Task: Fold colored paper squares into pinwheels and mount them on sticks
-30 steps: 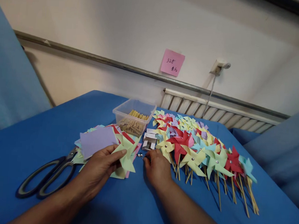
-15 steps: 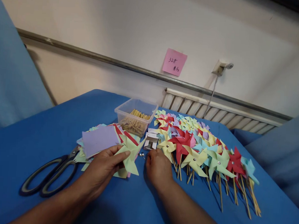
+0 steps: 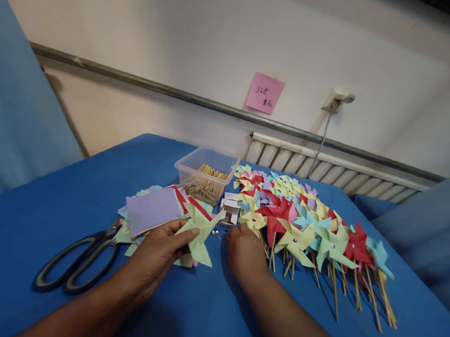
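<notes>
While left hand (image 3: 159,253) pinches green pinwheel (image 3: 199,231), right hand (image 3: 246,251) seemingly touches pins (image 3: 215,233).

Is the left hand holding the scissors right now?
No, the left hand holds a green pinwheel; the scissors lie untouched on the blue table.
</notes>
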Action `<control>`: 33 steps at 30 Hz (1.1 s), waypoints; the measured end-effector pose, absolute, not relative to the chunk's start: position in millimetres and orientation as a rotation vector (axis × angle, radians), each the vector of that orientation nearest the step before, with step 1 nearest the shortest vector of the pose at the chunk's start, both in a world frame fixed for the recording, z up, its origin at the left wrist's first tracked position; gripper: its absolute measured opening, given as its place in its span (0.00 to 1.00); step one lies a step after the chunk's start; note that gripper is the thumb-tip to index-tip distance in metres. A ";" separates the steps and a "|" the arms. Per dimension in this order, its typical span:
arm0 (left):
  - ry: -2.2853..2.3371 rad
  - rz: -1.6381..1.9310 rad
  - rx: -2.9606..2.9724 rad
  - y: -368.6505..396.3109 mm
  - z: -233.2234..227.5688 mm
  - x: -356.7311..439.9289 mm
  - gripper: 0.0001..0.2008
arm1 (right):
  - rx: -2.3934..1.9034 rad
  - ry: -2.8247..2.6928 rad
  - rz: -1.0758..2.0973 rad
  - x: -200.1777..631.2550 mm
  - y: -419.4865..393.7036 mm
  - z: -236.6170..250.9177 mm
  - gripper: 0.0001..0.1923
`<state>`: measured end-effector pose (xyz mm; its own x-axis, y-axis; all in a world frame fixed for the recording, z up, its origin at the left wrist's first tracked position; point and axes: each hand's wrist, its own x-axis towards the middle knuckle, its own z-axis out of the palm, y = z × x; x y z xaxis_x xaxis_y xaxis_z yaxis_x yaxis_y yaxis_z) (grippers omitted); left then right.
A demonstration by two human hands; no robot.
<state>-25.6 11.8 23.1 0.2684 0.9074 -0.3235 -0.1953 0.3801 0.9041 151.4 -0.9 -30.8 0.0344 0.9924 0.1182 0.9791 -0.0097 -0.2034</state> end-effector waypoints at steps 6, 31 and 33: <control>0.989 0.891 0.890 11.7 19.7 -25.7 0.11 | -2.085 -2.080 0.053 142.7 -3.0 -25.7 0.12; 1.037 0.893 0.923 12.2 16.0 -25.7 0.11 | -1.789 -2.292 0.031 147.7 -1.2 -34.6 0.11; 1.026 0.891 0.925 12.5 16.1 -25.7 0.10 | -1.766 -2.241 0.075 150.3 0.0 -38.8 0.12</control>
